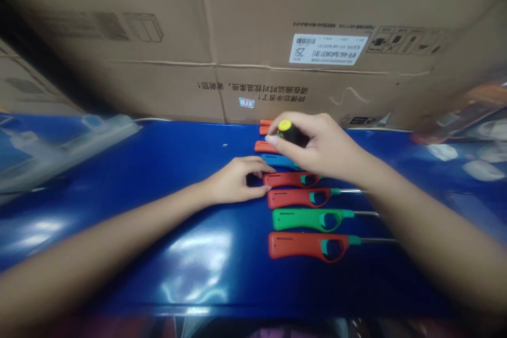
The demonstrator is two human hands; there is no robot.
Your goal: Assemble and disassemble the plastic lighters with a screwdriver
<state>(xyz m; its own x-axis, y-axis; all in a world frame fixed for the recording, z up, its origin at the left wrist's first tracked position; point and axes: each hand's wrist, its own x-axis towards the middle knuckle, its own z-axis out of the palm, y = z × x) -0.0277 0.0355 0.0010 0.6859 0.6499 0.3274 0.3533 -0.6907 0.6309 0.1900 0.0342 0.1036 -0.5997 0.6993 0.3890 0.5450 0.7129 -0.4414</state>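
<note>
You are pinching the left end of a red lighter point(291, 179) near the middle of the frame, the thumb and finger of your left hand point(233, 182) bracketing it on the table. Above it a blue lighter point(277, 161) and three orange lighters point(266, 146) are lying partly covered; below it a second red lighter point(291, 198), a green lighter point(295, 219) and an orange-red lighter point(295, 244) are lying in the same row, grips to the left. So the lining-up is looking largely done, at least on the near side; what is left among the upper ones you are hiding from view. Your right hand point(328, 142) is curling its fingers around a black tool handle point(295, 134) with a yellow end, and whether its tip is touching a lighter cannot be told. That hand and forearm are standing in the way, covering the upper triggers and several metal stems. Farther out, the blue table point(317, 285) is shining with glare at lower centre, a cardboard box point(158, 79) is closing off the top, and clear plastic point(79, 153) is lying at left, with blurred packaging point(455, 111) at right.
</note>
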